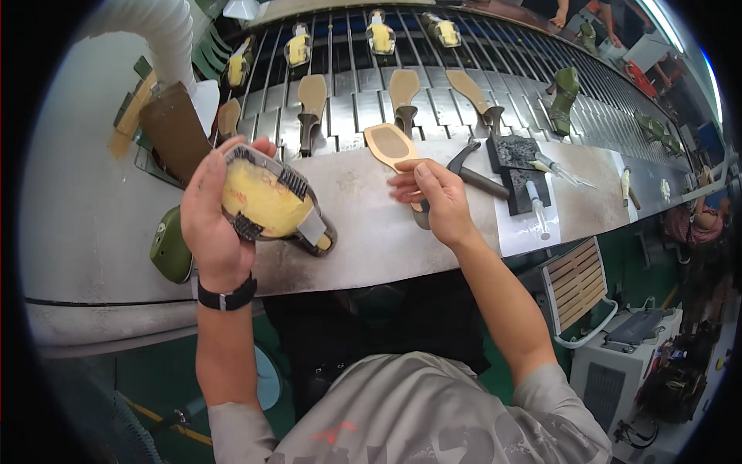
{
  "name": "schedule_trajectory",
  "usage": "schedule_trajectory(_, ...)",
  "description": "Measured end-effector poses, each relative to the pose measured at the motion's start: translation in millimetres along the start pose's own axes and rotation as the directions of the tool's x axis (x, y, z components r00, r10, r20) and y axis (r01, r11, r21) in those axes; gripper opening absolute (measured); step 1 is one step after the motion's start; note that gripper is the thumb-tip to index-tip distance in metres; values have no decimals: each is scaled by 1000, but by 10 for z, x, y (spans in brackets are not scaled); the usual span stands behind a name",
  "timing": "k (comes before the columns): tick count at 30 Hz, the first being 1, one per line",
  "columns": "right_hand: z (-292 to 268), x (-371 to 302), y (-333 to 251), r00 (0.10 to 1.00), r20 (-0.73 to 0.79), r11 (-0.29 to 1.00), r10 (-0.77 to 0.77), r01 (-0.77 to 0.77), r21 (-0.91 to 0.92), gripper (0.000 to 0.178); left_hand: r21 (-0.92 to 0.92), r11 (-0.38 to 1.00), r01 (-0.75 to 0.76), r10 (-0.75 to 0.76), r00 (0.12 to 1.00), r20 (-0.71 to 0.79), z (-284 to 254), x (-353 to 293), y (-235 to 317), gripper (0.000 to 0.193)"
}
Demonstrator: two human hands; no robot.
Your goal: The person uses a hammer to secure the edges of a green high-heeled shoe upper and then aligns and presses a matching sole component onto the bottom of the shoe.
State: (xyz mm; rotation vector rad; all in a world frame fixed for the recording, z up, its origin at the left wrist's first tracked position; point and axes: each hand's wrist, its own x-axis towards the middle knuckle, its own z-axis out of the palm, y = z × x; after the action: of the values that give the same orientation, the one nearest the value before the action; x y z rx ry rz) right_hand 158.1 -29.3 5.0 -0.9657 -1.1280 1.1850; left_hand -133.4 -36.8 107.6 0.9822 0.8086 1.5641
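Observation:
My left hand (209,209) wraps round a lasted shoe upper (267,199), holding it bottom up. Its underside is coated yellow with dark ridged edges, and the narrow heel end points to the lower right. My right hand (439,199) is over the middle of a tan shoe sole (390,145) with a dark heel; its fingers look loosely stretched out, and they hide the sole's waist. Whether they touch the sole I cannot tell. Just right of this hand lies a hammer (483,182). A green shoe upper (171,246) stands beside my left wrist.
More soles (312,97) lie along the roller conveyor (355,116), with several yellow-bottomed uppers (380,37) behind them. Brushes (537,205) rest on a black block (516,152) at right. A white hose (166,39) hangs at left. Other people's hands (560,17) are at the far right.

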Motion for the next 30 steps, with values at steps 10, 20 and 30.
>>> schedule_trajectory(10, -392, 112, 287, 984, -165, 951, 62, -108, -289, 38, -222, 946, 237, -192, 960, 205, 186, 434, -631, 54)
schedule_trajectory(20, -474, -106, 114, 984, -150, 886, -94, 14, -464, 36, 23, 987, 160, -160, 948, 274, 484, 340, -679, 55)
schedule_trajectory(30, -794, -1301, -153, 985, -97, 849, -140, 69, -524, 38, -90, 988, 125, -97, 958, 269, 303, 170, -618, 47)
